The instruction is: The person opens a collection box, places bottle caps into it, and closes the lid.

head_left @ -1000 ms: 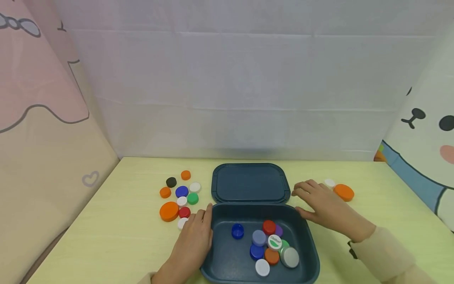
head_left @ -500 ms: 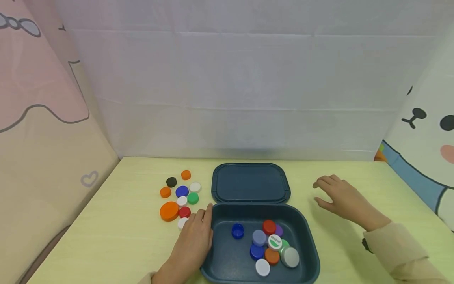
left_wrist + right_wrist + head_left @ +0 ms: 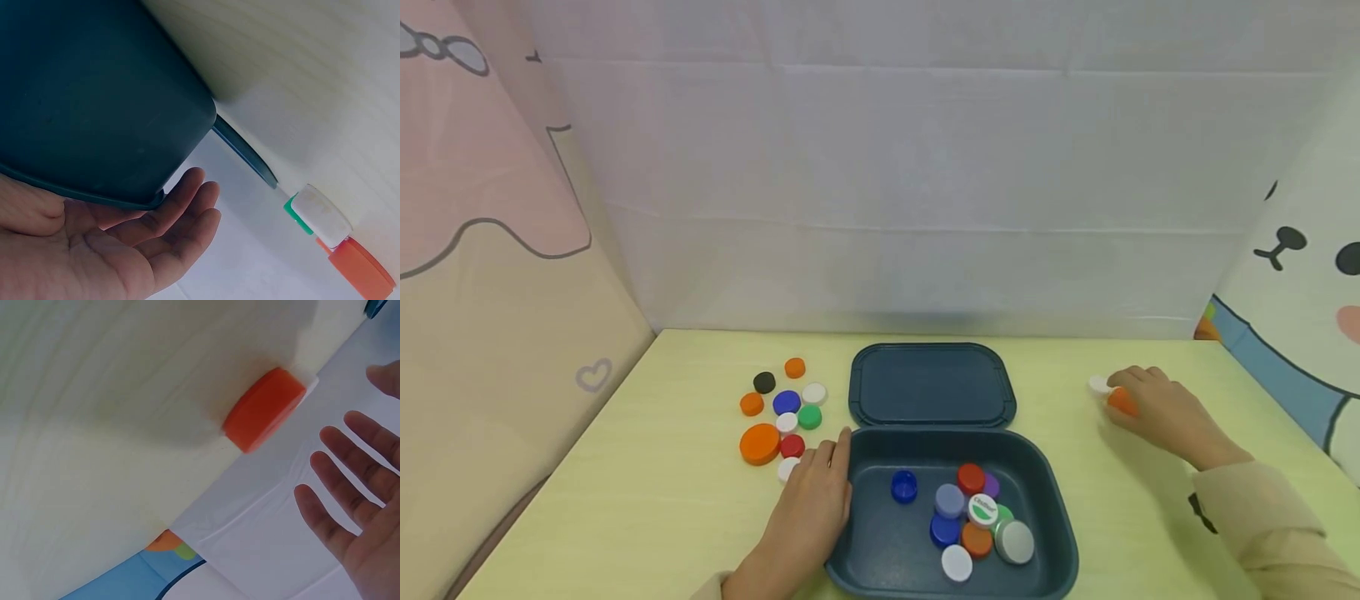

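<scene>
My left hand rests along the left rim of a dark blue plastic box, with its fingers loosely extended outside the wall in the left wrist view. Several bottle caps lie inside the box, among them a lone blue cap, a red cap and a silvery cap. At the right of the table, my right hand reaches over a big orange cap, partly hiding it. In the right wrist view the fingers are spread and apart from that cap. A white cap lies beside it.
Behind the box its dark blue lid lies flat on the pale yellow table. To the left is a loose group of several caps, including a large orange cap and a black cap. A white cloth hangs behind.
My right hand has moved right from the box's far right corner, across the table to the orange cap. The left hand stays on the left rim.
</scene>
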The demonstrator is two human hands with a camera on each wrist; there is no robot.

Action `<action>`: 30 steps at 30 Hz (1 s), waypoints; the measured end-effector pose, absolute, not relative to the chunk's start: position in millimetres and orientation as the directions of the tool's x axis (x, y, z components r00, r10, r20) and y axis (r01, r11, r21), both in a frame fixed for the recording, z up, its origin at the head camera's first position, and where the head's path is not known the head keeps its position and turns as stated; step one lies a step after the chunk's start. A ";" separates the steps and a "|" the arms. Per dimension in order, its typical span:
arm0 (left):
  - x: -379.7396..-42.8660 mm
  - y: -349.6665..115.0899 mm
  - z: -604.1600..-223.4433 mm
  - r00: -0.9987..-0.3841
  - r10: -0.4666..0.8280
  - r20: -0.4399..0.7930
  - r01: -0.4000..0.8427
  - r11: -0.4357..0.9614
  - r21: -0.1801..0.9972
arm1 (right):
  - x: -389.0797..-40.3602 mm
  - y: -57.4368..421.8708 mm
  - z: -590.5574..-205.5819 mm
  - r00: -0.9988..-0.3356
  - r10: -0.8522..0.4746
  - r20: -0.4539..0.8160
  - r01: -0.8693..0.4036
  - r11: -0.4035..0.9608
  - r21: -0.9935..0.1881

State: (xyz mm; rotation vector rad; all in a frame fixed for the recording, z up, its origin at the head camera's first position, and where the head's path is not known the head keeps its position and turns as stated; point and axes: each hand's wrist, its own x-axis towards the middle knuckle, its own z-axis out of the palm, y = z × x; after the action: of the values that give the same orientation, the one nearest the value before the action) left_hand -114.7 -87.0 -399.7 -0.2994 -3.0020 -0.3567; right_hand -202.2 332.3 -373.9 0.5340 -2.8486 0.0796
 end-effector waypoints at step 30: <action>-114.9 -86.8 -399.0 -0.978 0.179 0.109 0.200 0.952 0.233 | -218.4 370.2 -393.7 -0.988 -0.155 0.011 -0.155 0.984 -0.086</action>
State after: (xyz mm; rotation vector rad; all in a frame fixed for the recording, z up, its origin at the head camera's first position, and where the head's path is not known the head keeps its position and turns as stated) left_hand -114.9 -86.8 -399.0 -0.2933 -3.0176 -0.3738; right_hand -218.4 370.2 -393.7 0.2445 -3.1246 0.1363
